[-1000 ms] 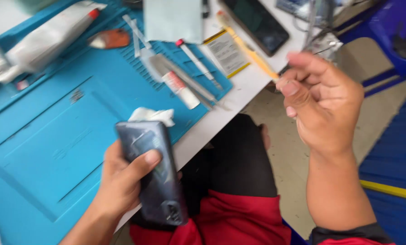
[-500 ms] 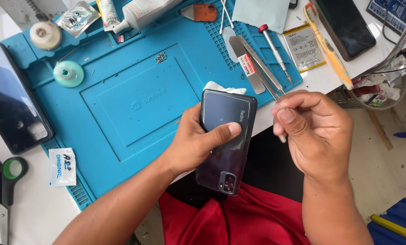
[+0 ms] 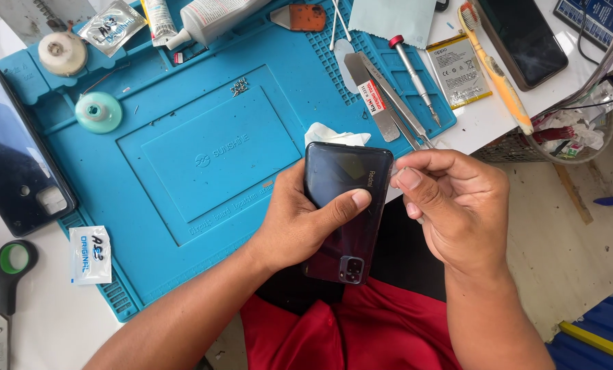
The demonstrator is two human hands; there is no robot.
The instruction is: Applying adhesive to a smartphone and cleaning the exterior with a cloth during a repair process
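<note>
Right at the near edge of the workbench, a dark glossy smartphone point(image 3: 344, 205) is held back side up, its camera block pointing toward the person's lap and its upper end overlapping the blue silicone repair mat point(image 3: 203, 164). The left hand point(image 3: 299, 219) grasps it from the left side, thumb lying across the back cover and fingers wrapped underneath. The right hand point(image 3: 450, 205) sits just beside the phone's upper right corner, its thumb and forefinger pinched together at that edge; whether they grip something small there cannot be told. A crumpled white tissue point(image 3: 334, 134) lies on the mat, touching the phone's top end. Farther up the mat lie flat metal pry tools and tweezers point(image 3: 382, 96), a red-capped screwdriver point(image 3: 413, 77), a small heap of screws point(image 3: 238, 85), and a grey cloth point(image 3: 392, 19) at the top edge. On the mat's left part rest a mint-green round tape dispenser point(image 3: 98, 112) and a cream-coloured one point(image 3: 62, 53), with a white glue tube point(image 3: 210, 19) and a foil sachet point(image 3: 112, 26) near them. Off the mat to the right sit a phone battery point(image 3: 457, 70), a yellow toothbrush point(image 3: 498, 72), and a black phone point(image 3: 522, 38) lying face up. To the left lie another dark phone back cover point(image 3: 15, 164), a small white sachet point(image 3: 90, 255), and green-handled scissors point(image 3: 1, 288).
</note>
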